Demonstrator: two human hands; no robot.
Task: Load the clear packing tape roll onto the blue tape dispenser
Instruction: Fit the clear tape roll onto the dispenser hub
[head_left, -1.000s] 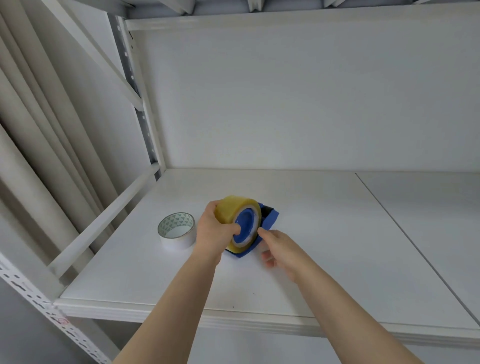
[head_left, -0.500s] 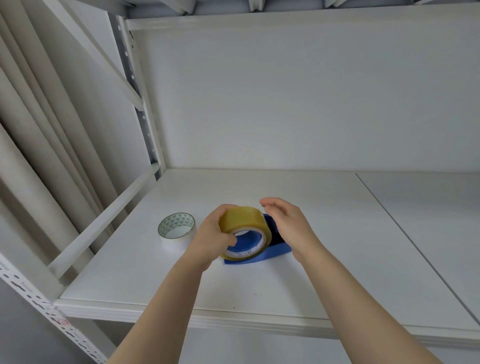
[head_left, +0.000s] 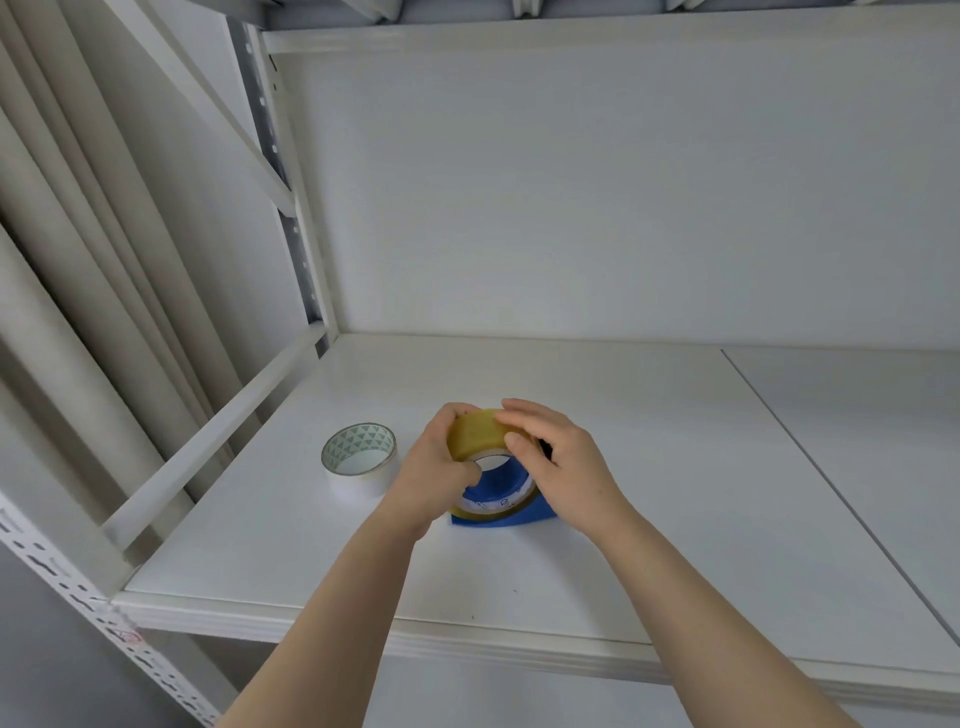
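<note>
- the roll (head_left: 475, 434) sits on the dispenser (head_left: 501, 512) mid-shelf (head_left: 675, 519), with the spare tape (head_left: 358, 457) apart at its 9 o'clock.
- our left hand (head_left: 434, 475) clasps the roll's 9 o'clock side, thumb hooked in the core.
- our right hand (head_left: 558, 465) curls over its 1 o'clock edge, gripping roll and dispenser.
- we judge the roll nearly seated: we press both sides evenly, keep it square to the blue hub, and avoid tilting.
- how deep the hub sits we cannot tell.

white shelf (head_left: 649, 519), white tape roll (head_left: 358, 460), blue dispenser (head_left: 498, 514)
</note>
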